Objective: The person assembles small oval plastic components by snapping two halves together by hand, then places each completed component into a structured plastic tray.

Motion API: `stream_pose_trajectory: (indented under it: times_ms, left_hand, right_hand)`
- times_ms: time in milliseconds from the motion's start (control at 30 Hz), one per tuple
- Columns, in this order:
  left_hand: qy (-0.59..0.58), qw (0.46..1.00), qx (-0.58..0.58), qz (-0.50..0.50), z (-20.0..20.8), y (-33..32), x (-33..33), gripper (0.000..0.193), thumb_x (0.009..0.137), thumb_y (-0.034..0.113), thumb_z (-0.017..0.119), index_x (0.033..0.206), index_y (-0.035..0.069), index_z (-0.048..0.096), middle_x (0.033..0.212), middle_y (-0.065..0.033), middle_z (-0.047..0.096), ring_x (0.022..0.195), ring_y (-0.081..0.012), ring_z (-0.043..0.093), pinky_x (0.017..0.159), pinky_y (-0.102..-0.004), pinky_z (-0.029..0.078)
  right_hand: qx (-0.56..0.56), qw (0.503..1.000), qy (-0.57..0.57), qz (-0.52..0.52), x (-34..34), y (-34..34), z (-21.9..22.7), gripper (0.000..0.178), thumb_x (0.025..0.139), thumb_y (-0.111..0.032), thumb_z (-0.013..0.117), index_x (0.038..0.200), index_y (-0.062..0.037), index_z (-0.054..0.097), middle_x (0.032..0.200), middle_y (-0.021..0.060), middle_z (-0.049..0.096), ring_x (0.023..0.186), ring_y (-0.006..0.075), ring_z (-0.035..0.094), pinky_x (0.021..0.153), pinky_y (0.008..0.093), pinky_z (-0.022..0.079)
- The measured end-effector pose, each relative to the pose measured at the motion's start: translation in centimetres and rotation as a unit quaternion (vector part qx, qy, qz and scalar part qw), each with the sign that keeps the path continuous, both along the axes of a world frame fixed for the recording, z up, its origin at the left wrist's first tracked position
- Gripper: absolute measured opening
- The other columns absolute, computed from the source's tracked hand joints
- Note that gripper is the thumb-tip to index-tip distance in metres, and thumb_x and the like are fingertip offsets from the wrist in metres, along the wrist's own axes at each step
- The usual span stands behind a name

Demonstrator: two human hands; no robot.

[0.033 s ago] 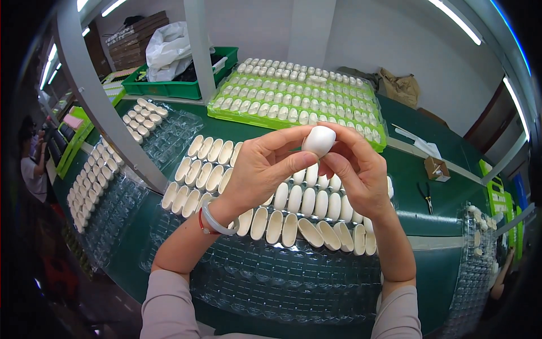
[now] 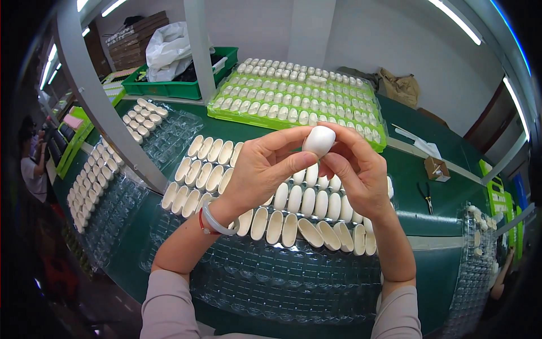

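Observation:
Both hands hold one rounded, glossy white plastic shell (image 2: 319, 141) up above the table. My left hand (image 2: 262, 166) grips it from the left, thumb below and index finger behind. From the other side my right hand (image 2: 358, 172) pinches its lower right edge between thumb and fingers. The shell's underside is mostly hidden by the fingers. Beneath the hands, a clear plastic tray (image 2: 282, 282) bears rows of cream oval open shells (image 2: 274, 227). Closer to the right hand lie smooth white oval shells (image 2: 308, 200), domed side up. Several shells in the front row lean over.
A lime-green tray (image 2: 248, 117) full of white pieces stands behind. To the left are more shells in clear trays, a metal post (image 2: 116, 96) and a green crate (image 2: 169, 89). Pliers (image 2: 426, 198) and a small cardboard box (image 2: 437, 168) lie on the right.

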State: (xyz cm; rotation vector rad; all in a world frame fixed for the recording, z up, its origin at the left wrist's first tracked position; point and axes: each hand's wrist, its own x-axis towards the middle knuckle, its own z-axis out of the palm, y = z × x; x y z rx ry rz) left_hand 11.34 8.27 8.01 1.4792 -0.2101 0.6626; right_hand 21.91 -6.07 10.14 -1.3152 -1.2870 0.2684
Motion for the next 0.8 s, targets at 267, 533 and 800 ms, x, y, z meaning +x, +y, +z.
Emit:
stream_pose_trajectory:
  times_ms: [267,533,800]
  left_hand:
    - [0.007,1.0,0.021,0.003,0.01,-0.02,0.05,0.038,0.086,0.014,0.061,0.119,-0.002,0.053,0.108,-0.0117,0.061,0.098,-0.0154,0.059,0.086,-0.0273,0.049]
    - [0.018,1.0,0.018,-0.002,-0.01,-0.11,0.07,0.034,0.088,0.017,0.06,0.116,-0.002,0.056,0.106,-0.0104,0.062,0.096,-0.0144,0.059,0.085,-0.0274,0.048]
    - [-0.016,0.972,0.169,0.163,0.06,-0.42,-0.34,0.042,0.074,0.016,0.074,0.11,0.001,0.058,0.1,-0.0103,0.063,0.09,-0.0147,0.061,0.074,-0.0258,0.051]
  right_hand:
    - [0.017,1.0,0.002,0.001,-0.17,0.04,-0.05,0.039,0.085,0.003,0.053,0.124,-0.0007,0.05,0.102,0.0096,0.055,0.074,0.0109,0.058,0.065,0.0223,0.048]
    - [-0.003,1.0,0.026,-0.009,-0.3,-0.16,0.18,0.04,0.085,-0.001,0.057,0.124,-0.0017,0.05,0.098,0.0089,0.058,0.071,0.0106,0.058,0.065,0.0226,0.049]
    - [0.01,0.981,0.184,0.06,0.51,0.21,-0.33,0.03,0.085,-0.01,0.06,0.112,0.0024,0.05,0.097,0.011,0.06,0.077,0.0131,0.059,0.069,0.0255,0.049]
